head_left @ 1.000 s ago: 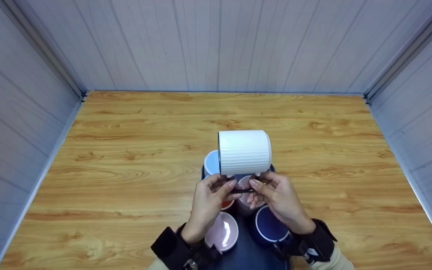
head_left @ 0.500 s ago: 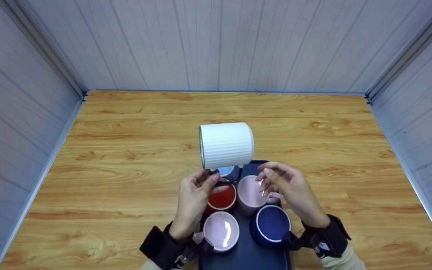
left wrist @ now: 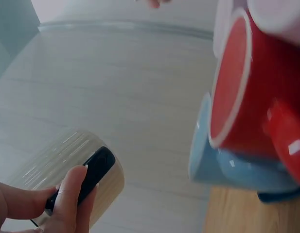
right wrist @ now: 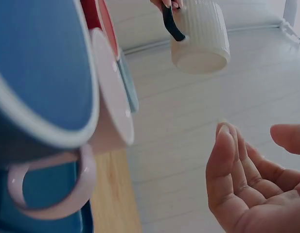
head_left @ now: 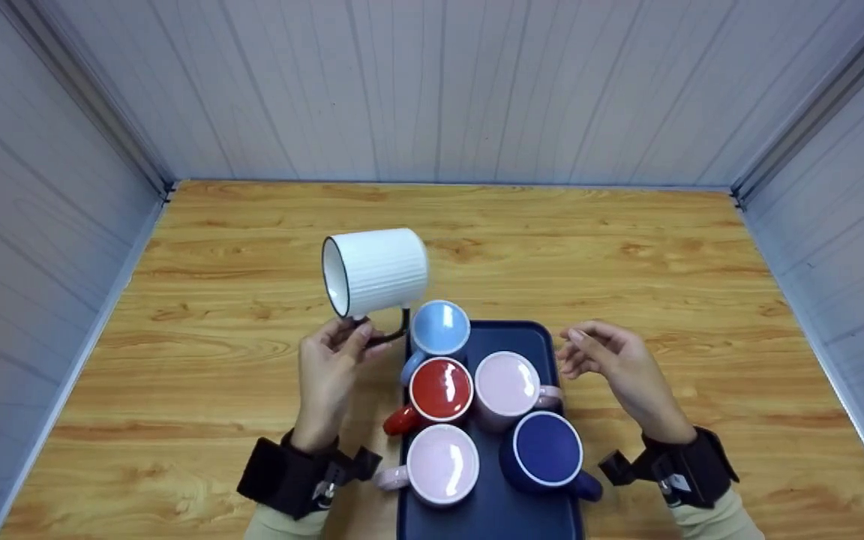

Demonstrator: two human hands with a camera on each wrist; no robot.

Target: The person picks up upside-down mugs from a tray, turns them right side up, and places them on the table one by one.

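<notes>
My left hand (head_left: 331,367) pinches the black handle (left wrist: 95,172) of a white ribbed mug (head_left: 383,270). The mug lies sideways in the air above the table, left of the tray's far end. Its black-rimmed mouth faces left. My right hand (head_left: 623,367) holds nothing; its fingers are loosely bent, just beyond the tray's right edge. Nearest to it on the tray is a pink mug (head_left: 507,384). Close to the left hand stand a light blue mug (head_left: 440,328) and a red mug (head_left: 441,388).
A dark blue tray (head_left: 492,517) rests on the wooden table (head_left: 214,360). Another pink mug (head_left: 443,465) and a navy mug (head_left: 548,448) stand on its nearer part. Some handles stick out over the tray's sides. Pale panels (head_left: 432,90) wall in the table.
My right hand has let go of the white mug's handle and moved right. The left hand has carried the mug left and away from me, uncovering the mugs on the tray.
</notes>
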